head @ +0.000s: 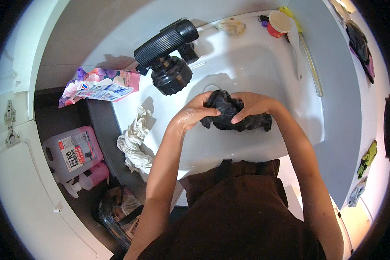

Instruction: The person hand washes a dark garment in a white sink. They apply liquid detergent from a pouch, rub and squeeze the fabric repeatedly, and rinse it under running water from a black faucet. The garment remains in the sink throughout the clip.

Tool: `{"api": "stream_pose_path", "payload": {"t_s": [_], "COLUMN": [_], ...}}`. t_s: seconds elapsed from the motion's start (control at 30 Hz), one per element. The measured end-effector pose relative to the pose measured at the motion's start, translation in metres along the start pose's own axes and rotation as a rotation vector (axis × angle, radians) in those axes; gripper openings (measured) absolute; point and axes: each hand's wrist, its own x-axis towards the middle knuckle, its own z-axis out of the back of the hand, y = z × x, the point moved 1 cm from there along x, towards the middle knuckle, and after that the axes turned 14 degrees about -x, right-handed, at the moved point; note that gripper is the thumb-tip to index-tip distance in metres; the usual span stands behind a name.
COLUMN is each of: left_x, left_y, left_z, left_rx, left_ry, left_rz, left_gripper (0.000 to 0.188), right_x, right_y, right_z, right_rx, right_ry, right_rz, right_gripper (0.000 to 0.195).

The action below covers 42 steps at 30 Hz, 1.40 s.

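A bunched black cloth point(227, 110), dark and wet-looking, is gripped between both of my hands over the white sink basin point(289, 136). My left hand point(195, 112) pinches its left end, thumb on top. From the right, my right hand point(253, 105) holds the same cloth, and a loose end hangs out below that hand. Part of the round drain cover point(211, 88) shows just behind the cloth. Above and left of my hands juts a black ribbed faucet point(165, 48). A twisted white cloth point(135, 143) lies over the basin's left edge.
A floral detergent pouch point(100, 86) leans at the back left. Below it, a pink jug point(73, 152) and a spray bottle point(87, 180) sit near an open cabinet door point(35, 188). At the back right are a paper cup point(278, 24) and a white-handled brush point(295, 48).
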Motion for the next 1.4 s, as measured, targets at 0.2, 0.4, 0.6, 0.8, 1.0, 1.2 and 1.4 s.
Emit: {"api": "stream_pose_path", "payload": {"t_s": [0.2, 0.4, 0.6, 0.8, 1.0, 1.2, 1.4], "left_x": [0.001, 0.023, 0.034, 0.045, 0.061, 0.04, 0.054], "left_y": [-0.002, 0.025, 0.03, 0.025, 0.041, 0.037, 0.051], "left_z": [-0.004, 0.001, -0.007, -0.021, -0.003, -0.071, 0.003], "left_rx": [0.075, 0.37, 0.258, -0.763, -0.502, -0.766, -0.22], "left_ry": [0.046, -0.175, -0.36, -0.481, -0.552, -0.589, -0.596], "left_rz": [-0.134, -0.601, -0.633, -0.278, -0.35, -0.187, -0.415], "left_gripper": [0.049, 0.053, 0.028, 0.026, 0.037, 0.036, 0.022], "right_x": [0.006, -0.008, -0.003, 0.011, -0.007, 0.048, 0.023], "right_y": [-0.002, 0.008, 0.004, 0.021, 0.076, 0.019, 0.066], "right_z": [0.004, 0.013, 0.02, -0.012, -0.084, -0.009, -0.08], "right_rx": [0.097, 0.908, 1.022, 0.055, -0.498, -0.29, -0.422], "right_ry": [-0.314, -0.544, -0.373, -0.942, -1.11, -1.087, -1.283], "right_rz": [0.052, 0.071, 0.075, 0.278, 0.37, -0.361, 0.364], "right_gripper": [0.049, 0.051, 0.054, 0.029, 0.017, 0.038, 0.021]}}
